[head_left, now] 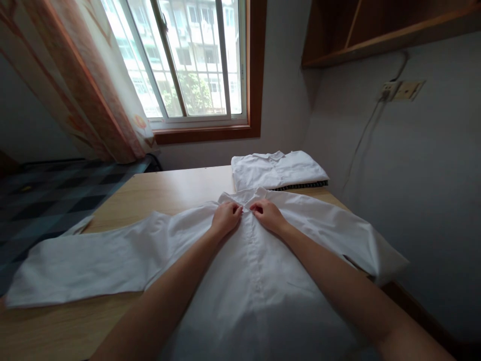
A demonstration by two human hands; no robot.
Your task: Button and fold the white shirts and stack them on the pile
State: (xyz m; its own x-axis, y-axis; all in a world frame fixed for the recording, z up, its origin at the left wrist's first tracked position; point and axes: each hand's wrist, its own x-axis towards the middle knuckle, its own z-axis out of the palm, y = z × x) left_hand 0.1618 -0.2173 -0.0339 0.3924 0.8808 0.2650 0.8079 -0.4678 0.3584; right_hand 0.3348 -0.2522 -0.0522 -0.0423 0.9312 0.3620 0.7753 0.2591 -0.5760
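A white shirt lies front side up on the wooden table, its collar at the far end and its button strip running down the middle. Both sleeves are spread outward, the left one across the table and the right one over the table's right edge. Just below the collar, my left hand pinches the shirt on the left side of the front opening. Opposite it, my right hand pinches the fabric on the right side. A small gap separates the two sets of fingertips. Any button between them is too small to make out.
Beyond the collar sits a stack of folded white shirts with a dark patterned item under it. A checkered bed is at the left, below a curtain and window. Walls stand behind and to the right, with a shelf above.
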